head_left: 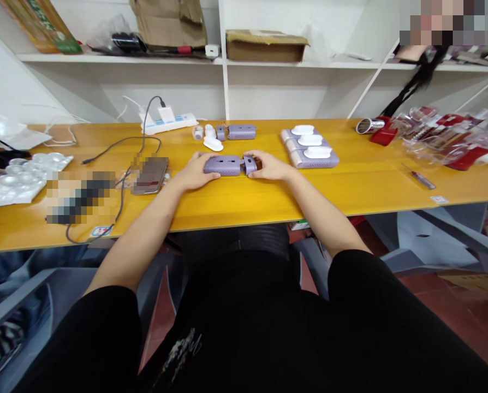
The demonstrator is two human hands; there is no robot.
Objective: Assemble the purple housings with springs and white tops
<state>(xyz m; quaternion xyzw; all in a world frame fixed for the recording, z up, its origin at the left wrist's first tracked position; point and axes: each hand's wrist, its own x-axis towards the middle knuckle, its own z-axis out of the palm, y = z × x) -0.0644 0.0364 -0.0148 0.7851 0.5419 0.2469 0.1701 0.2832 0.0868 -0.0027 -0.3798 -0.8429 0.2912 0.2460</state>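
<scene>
My left hand (195,171) is closed around the outer end of a long purple plastic housing (224,165) with slots on top. A shorter purple end piece (250,165) sits in the grip of my right hand (271,165), close against the housing's right end; whether the two are joined I cannot tell. Both parts are at the tabletop, level with each other. Behind them lie another purple housing (241,132), a small purple piece (220,132) and a white oval part (213,143). To the right, several purple units (315,158) stand side by side with white oval parts (310,140) on top.
A power strip (170,123) with cables stands at the back left. Nearer are a phone-like device (149,176) and bubble wrap (27,174). Red and clear plastic parts (444,134), a metal grater drum (370,126) and a pen-like tool (423,179) lie right. Shelves rise behind the table (350,185).
</scene>
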